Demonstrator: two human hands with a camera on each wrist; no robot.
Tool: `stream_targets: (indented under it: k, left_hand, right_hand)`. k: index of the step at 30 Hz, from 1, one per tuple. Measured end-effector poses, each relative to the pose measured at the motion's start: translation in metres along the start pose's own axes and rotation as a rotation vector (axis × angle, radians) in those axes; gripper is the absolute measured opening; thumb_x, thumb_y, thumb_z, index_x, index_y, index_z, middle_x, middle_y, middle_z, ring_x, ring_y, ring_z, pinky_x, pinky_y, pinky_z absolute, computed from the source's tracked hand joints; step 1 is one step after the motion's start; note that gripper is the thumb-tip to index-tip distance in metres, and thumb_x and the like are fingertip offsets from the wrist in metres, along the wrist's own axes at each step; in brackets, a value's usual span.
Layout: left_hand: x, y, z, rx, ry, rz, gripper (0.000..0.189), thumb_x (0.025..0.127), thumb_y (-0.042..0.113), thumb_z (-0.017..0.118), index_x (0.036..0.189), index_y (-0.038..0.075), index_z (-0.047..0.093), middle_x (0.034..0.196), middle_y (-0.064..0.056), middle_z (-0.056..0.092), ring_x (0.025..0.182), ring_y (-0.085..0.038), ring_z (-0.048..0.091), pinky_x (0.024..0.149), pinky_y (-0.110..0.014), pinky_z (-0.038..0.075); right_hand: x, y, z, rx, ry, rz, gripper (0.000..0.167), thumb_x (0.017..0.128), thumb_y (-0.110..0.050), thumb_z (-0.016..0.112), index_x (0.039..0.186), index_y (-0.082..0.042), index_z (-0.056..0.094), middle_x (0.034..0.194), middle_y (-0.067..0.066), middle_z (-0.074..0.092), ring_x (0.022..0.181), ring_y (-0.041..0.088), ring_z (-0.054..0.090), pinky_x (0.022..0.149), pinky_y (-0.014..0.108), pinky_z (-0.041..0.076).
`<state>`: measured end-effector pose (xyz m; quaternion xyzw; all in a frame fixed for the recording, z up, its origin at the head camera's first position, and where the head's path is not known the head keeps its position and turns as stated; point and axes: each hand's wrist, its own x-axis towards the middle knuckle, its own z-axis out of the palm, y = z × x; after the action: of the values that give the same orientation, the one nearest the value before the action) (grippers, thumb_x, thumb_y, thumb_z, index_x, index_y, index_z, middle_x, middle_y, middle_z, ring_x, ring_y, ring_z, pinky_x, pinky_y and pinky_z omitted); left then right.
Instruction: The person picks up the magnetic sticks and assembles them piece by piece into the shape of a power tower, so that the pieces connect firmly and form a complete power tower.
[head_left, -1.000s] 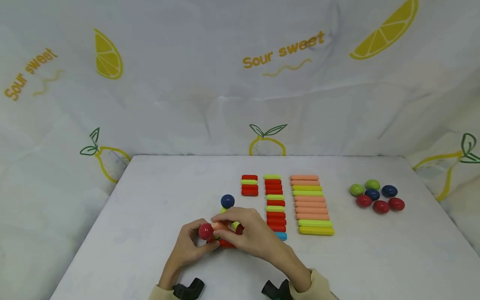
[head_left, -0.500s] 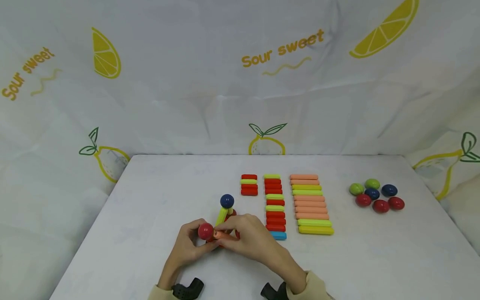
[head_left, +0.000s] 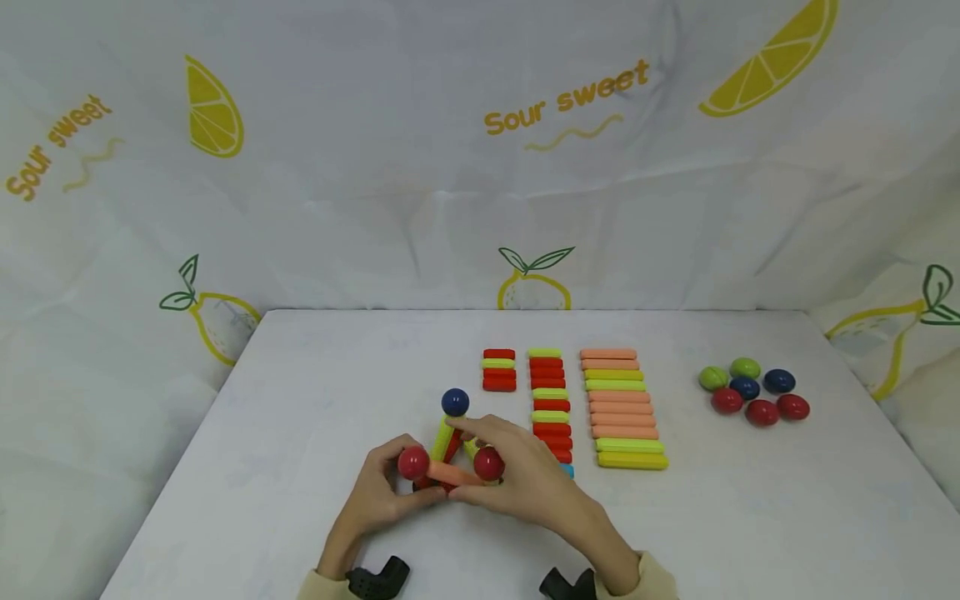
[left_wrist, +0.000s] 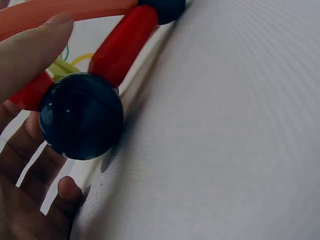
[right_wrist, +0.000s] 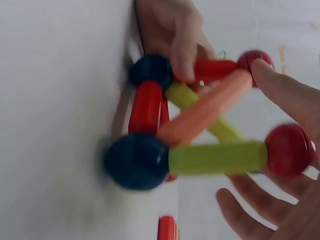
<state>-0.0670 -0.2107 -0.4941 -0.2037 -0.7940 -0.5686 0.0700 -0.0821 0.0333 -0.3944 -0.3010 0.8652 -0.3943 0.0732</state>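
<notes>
In the head view we see the left hand [head_left: 381, 485] and the right hand [head_left: 525, 471] on the two sides of a small frame of sticks and balls [head_left: 453, 447], over the near half of the desk [head_left: 300, 383]. The left fingers bend around its left side, thumb near and the others far, and they hold it beside the left red ball [head_left: 413, 462]. The right thumb and forefinger stand wide apart, with the right red ball [head_left: 489, 463] between them. A salmon stick [head_left: 454, 474] crosses the near face. To the right are laid short sticks [head_left: 498, 374], a middle column [head_left: 551, 406], a long column [head_left: 621, 409] and loose balls [head_left: 745, 388].

In the left wrist view the left thumb lies over the salmon stick (we cannot tell if it presses). A red stick [left_wrist: 125, 45] joins the lower left blue ball [left_wrist: 80, 116] to the lower right blue ball [left_wrist: 167, 9].

In the right wrist view, turned on its side, we find the relation that matters most: the salmon stick's long axis slants from the left red ball down to the lower right blue ball, which it seems to meet. This low end is nearer to the right hand, whose fingers are spread and lightly bent, without clear pinch.
</notes>
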Motion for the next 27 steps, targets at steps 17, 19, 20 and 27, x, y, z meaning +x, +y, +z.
stream_targets:
  k: [17,19,20,27]
  left_hand:
    - [-0.001,-0.004,-0.008,0.068,0.082,-0.025,0.054,0.080,0.002,0.085,0.126,0.010,0.058,0.114,-0.008,0.063,0.099,-0.011,0.059,0.084,-0.020,0.056]
    - [-0.001,-0.006,-0.008,0.048,0.084,-0.025,0.050,0.082,-0.004,0.081,0.125,0.007,0.058,0.114,-0.012,0.064,0.099,-0.009,0.062,0.085,-0.020,0.057]
    - [-0.001,-0.006,-0.008,0.039,0.083,-0.029,0.049,0.082,-0.007,0.078,0.126,0.005,0.058,0.114,-0.013,0.065,0.100,-0.007,0.063,0.086,-0.019,0.057]
    - [0.000,-0.002,-0.006,0.036,0.032,-0.080,0.057,0.083,-0.005,0.076,0.136,0.003,0.058,0.127,-0.017,0.068,0.108,-0.002,0.065,0.096,-0.020,0.056]
  right_hand:
    - [-0.025,0.022,0.011,0.154,-0.445,0.161,0.107,0.083,-0.028,0.086,0.162,-0.033,0.015,0.113,-0.004,0.071,0.094,0.002,0.063,0.082,0.021,0.058]
    - [-0.026,0.018,0.016,0.182,-0.467,0.181,0.111,0.083,-0.026,0.086,0.163,-0.037,0.011,0.112,-0.005,0.070,0.093,0.002,0.062,0.083,0.021,0.058]
    - [-0.026,0.016,0.019,0.178,-0.489,0.181,0.112,0.083,-0.027,0.085,0.163,-0.037,0.007,0.114,-0.005,0.069,0.094,0.001,0.061,0.084,0.022,0.058]
    - [-0.032,0.003,0.032,0.205,-0.564,0.192,0.112,0.083,-0.026,0.086,0.163,-0.041,0.009,0.148,-0.011,0.057,0.120,0.003,0.059,0.101,0.034,0.057]
